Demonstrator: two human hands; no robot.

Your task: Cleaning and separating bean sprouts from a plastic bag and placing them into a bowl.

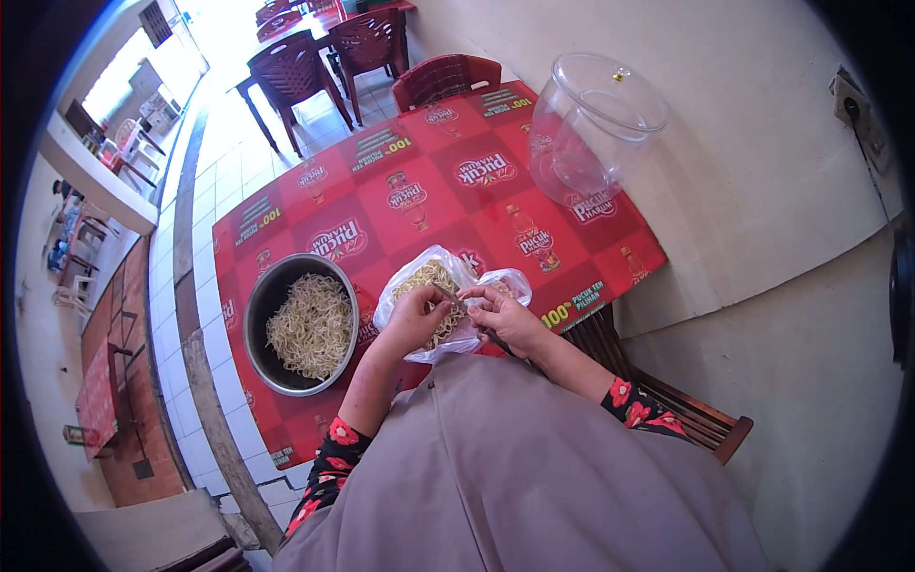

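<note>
In front of me on the table lies a white plastic bag (388, 303) of bean sprouts (431, 277), its mouth spread open. My left hand (412, 321) is closed in a pinch above the sprouts; what its fingertips hold is too small to make out. In my right hand (512, 322) is a small knife (498, 340), its dark handle showing below the palm and its thin blade pointing toward my left fingers. A deep metal pot (251, 336) stands to the left of the bag, with a large heap of bean sprouts (310, 327) inside.
The table (438, 153) has a red printed cover. A large clear plastic jar (581, 143) stands at its far right, by the wall. Dark red chairs (448, 80) stand beyond the table, and a slatted wooden chair (701, 419) is at the right.
</note>
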